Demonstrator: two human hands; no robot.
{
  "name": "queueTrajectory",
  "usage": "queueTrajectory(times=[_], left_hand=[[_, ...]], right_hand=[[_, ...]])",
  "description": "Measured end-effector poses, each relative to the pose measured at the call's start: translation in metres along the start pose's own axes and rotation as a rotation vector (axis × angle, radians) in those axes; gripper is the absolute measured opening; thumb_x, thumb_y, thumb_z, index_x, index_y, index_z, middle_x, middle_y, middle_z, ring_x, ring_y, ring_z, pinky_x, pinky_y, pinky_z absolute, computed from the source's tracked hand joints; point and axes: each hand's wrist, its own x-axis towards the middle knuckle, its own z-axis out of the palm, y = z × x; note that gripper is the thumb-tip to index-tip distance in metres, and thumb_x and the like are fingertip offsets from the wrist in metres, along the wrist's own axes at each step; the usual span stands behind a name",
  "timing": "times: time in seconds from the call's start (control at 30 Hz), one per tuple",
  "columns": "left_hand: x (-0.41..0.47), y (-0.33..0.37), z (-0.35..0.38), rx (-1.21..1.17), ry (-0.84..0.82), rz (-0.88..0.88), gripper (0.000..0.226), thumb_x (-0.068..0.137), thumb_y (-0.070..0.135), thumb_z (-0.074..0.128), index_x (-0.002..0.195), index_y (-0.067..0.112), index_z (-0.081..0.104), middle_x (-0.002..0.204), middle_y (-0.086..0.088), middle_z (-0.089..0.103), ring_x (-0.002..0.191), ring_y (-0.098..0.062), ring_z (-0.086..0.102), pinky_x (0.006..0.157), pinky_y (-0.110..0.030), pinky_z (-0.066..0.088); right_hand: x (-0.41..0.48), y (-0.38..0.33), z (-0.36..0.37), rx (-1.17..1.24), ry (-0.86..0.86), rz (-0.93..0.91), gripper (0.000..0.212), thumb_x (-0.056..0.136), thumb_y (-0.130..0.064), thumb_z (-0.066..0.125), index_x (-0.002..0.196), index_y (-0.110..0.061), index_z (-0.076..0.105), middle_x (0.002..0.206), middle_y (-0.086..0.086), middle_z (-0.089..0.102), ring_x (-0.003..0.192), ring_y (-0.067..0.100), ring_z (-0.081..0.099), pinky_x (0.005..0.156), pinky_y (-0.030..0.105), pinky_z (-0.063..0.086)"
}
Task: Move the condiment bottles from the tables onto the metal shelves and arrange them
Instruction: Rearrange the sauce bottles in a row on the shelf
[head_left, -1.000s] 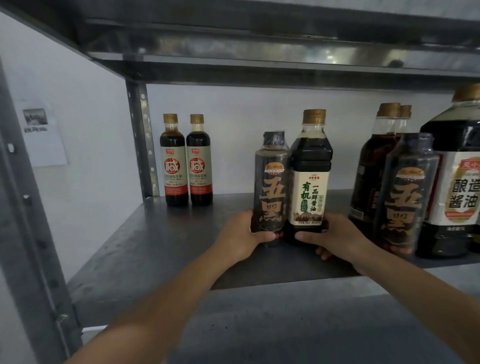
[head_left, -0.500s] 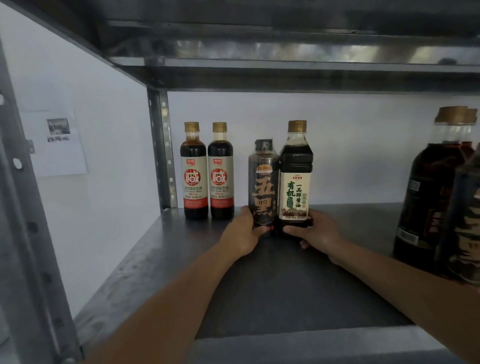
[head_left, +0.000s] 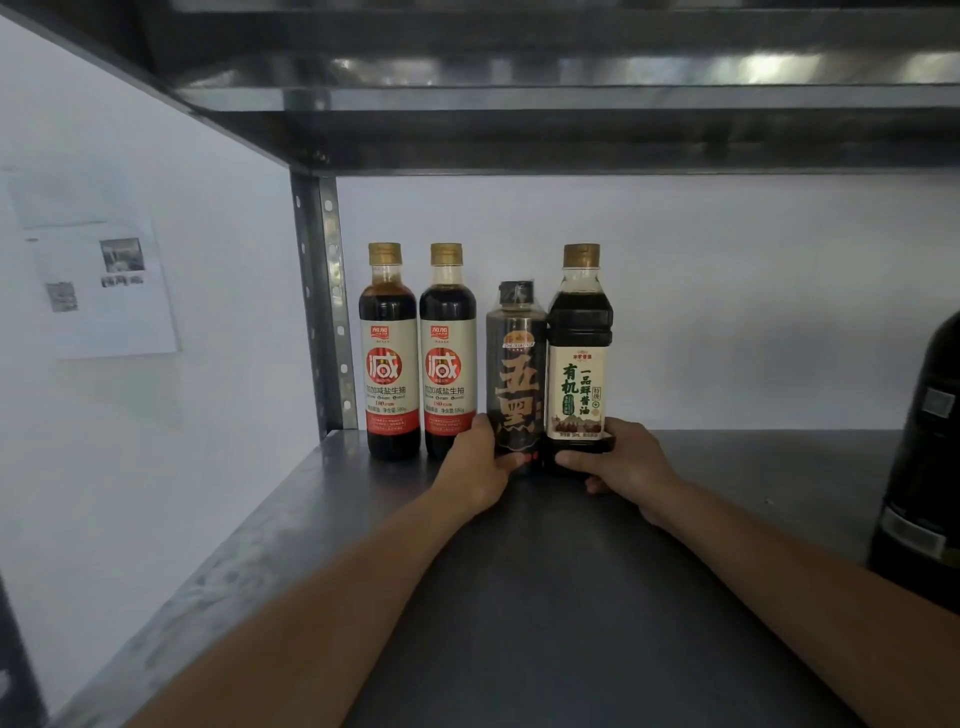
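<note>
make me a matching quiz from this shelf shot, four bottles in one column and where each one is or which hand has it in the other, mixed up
Things
1. black-capped bottle
2. cream-label bottle
3. leftmost red-label bottle
4. big dark bottle

Places and states
A. gripped near the base by the right hand
B. cut off by the picture's right edge
C. gripped near the base by the left hand
D. standing free beside the shelf post

Pairs: 1-C, 2-A, 3-D, 4-B
</note>
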Motion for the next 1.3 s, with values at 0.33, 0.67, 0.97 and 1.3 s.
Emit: queueTrajectory(times=[0.33, 0.67, 0.97, 1.3], left_hand=[[-0.007, 0.007, 0.001, 0.248, 0.208, -0.003, 0.046, 0.084, 0.031, 0.069, 0.121, 0.012, 0.050, 0.116, -0.004, 0.063, 0.106, -0.020, 0.060, 0.083, -0.031, 0.049], [-0.005, 0.009, 0.004, 0.249, 0.237, -0.017, 0.032, 0.085, 0.025, 0.069, 0.110, 0.009, 0.058, 0.107, -0.008, 0.066, 0.100, -0.023, 0.062, 0.085, -0.039, 0.053], [-0.008, 0.016, 0.001, 0.437, 0.263, -0.068, 0.033, 0.088, 0.036, 0.063, 0.110, 0.012, 0.056, 0.104, -0.005, 0.065, 0.095, -0.021, 0.063, 0.069, -0.029, 0.048], [-0.093, 0.051, 0.005, 0.715, -0.072, 0.055, 0.038, 0.100, 0.038, 0.035, 0.125, 0.015, 0.052, 0.128, -0.007, 0.052, 0.119, -0.026, 0.049, 0.095, -0.038, 0.044]], right_hand=[[0.014, 0.000, -0.010, 0.094, -0.113, 0.077, 0.058, 0.075, -0.009, 0.077, 0.127, -0.011, 0.051, 0.109, 0.001, 0.055, 0.081, 0.012, 0.062, 0.051, 0.019, 0.054], [0.015, 0.006, -0.006, 0.030, -0.034, -0.035, 0.049, 0.080, -0.006, 0.072, 0.126, -0.011, 0.057, 0.123, 0.009, 0.060, 0.081, 0.013, 0.060, 0.054, 0.017, 0.053], [0.018, 0.009, -0.003, -0.105, 0.014, -0.062, 0.052, 0.082, -0.015, 0.072, 0.130, -0.014, 0.053, 0.128, 0.006, 0.058, 0.066, 0.014, 0.063, 0.054, 0.019, 0.052], [-0.056, -0.020, -0.017, -0.623, -0.243, -0.173, 0.050, 0.090, -0.034, 0.059, 0.135, -0.016, 0.046, 0.136, 0.004, 0.050, 0.124, 0.023, 0.048, 0.103, 0.033, 0.039]])
